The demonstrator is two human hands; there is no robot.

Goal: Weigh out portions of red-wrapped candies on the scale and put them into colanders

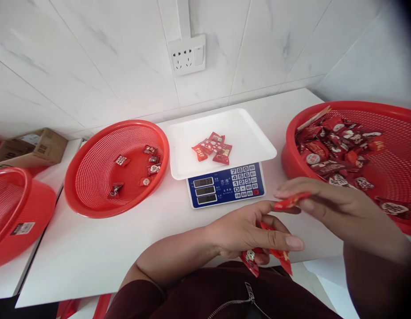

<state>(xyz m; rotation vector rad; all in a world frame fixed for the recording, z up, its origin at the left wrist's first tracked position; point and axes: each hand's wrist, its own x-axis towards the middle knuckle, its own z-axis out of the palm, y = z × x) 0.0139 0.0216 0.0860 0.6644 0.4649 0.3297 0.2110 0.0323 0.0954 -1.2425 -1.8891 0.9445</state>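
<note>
My left hand (255, 232) is curled around several red wrapped candies (250, 261) in front of my body, their wrapper ends sticking out between the fingers. My right hand (338, 208) pinches one more red candy (290, 202) between thumb and fingers, close to the left fingertips. Behind the hands stands a scale (227, 186) with a blue keypad panel. On its white tray (258, 148) lies a small cluster of red candies (214, 147). To the right, a red mesh basket (288, 155) holds a heap of dark red and bright red candies (336, 146).
A second red basket (75, 164) with several candies (154, 169) stands left of the scale. Farther left are another red basket (42, 204) and a cardboard box (32, 146). The white table (102, 252) meets a tiled wall with a power socket (187, 55).
</note>
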